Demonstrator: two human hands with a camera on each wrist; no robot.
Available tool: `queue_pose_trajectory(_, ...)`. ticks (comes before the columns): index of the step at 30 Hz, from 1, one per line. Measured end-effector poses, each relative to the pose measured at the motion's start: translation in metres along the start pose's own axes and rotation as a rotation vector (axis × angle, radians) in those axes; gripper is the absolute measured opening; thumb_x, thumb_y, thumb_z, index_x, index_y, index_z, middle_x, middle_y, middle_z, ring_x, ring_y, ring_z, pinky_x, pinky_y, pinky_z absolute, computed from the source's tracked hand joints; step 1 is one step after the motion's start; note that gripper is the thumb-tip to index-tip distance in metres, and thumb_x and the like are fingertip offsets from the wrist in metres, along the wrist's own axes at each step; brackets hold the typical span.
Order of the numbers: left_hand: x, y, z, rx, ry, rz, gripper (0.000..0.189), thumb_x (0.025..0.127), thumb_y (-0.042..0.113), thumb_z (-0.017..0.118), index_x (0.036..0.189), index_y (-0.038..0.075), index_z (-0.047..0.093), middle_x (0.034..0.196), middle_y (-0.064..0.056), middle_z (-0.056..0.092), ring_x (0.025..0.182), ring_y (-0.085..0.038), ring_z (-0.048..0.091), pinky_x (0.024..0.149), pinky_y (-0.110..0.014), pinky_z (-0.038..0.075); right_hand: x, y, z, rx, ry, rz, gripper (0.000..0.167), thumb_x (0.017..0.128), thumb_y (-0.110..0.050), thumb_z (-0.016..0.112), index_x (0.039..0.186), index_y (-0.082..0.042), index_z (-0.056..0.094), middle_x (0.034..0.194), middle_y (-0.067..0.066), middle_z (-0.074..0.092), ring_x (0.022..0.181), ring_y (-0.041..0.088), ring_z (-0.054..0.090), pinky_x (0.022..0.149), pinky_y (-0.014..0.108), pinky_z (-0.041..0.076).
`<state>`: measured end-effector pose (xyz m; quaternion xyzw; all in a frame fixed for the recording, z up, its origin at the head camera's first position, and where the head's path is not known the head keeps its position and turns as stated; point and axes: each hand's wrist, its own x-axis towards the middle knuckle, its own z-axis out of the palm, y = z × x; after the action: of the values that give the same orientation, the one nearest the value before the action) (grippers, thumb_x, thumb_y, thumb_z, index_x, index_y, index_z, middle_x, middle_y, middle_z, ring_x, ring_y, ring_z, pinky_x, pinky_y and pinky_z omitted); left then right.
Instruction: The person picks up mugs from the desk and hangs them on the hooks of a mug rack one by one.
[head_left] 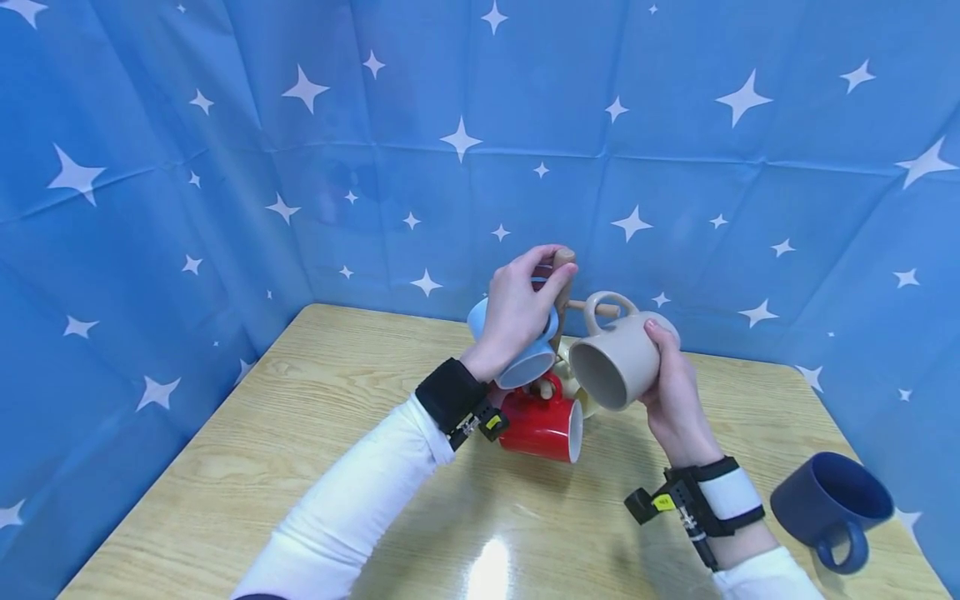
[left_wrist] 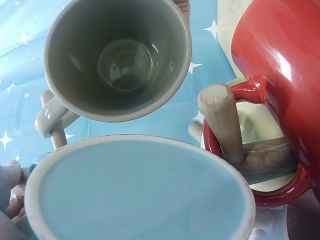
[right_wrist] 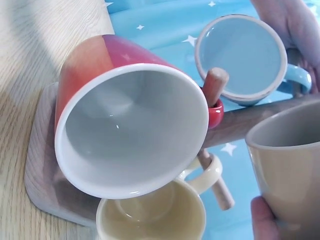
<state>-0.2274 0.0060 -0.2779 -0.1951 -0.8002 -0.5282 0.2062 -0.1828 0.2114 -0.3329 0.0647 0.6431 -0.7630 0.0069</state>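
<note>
Near the back of the table, my left hand (head_left: 517,304) grips the top of a wooden mug tree (head_left: 565,258). My right hand (head_left: 670,396) holds a beige mug (head_left: 633,358) by its body, tilted with its mouth toward me. The beige mug's handle overlaps a peg (head_left: 611,310); I cannot tell whether the peg passes through it. Beneath my left hand hangs a light blue mug (head_left: 527,367). Lower down, a red mug (head_left: 536,425) hangs sideways by its handle. A cream mug (right_wrist: 150,212) is partly hidden behind the red one.
A navy mug (head_left: 832,500) stands at the right of the wooden table (head_left: 315,400). Part of a dark red striped thing (head_left: 542,272) shows behind my left hand. A blue cloth (head_left: 420,92) with white stars hangs around the back and sides.
</note>
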Motion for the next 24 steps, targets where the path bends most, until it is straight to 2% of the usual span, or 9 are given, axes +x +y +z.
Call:
queue_pose_trajectory(10,0.001,0.0,0.0,-0.015,0.001,0.011,0.038,0.103,0.025,0.069,0.136,0.008,0.067,0.127,-0.01,0.076,0.115,-0.026,0.073,0.094,-0.031,0.063,0.007,0.003,0.005,-0.057,-0.024,0.021,0.072,0.104,-0.063,0.044,0.165,-0.029,0.024,0.134,-0.011,0.045,0.123,0.012,0.047,0.096,0.03,0.046)
queue_pose_trajectory(18,0.001,-0.001,0.001,-0.003,0.013,0.031,0.036,0.103,0.026,0.069,0.134,0.008,0.068,0.126,-0.01,0.076,0.113,-0.026,0.074,0.093,-0.03,0.062,0.013,0.001,0.006,-0.092,-0.059,0.033,0.069,0.103,-0.064,0.045,0.161,-0.029,0.032,0.132,-0.011,0.048,0.116,0.01,0.052,0.09,0.025,0.05)
queue_pose_trajectory(24,0.0,-0.002,0.001,-0.003,0.008,0.024,0.037,0.103,0.027,0.068,0.136,0.008,0.068,0.126,-0.01,0.076,0.114,-0.024,0.073,0.094,-0.029,0.062,0.015,0.001,0.004,-0.138,-0.118,0.023,0.068,0.103,-0.066,0.044,0.162,-0.035,0.032,0.14,-0.011,0.045,0.125,0.013,0.046,0.095,0.03,0.05)
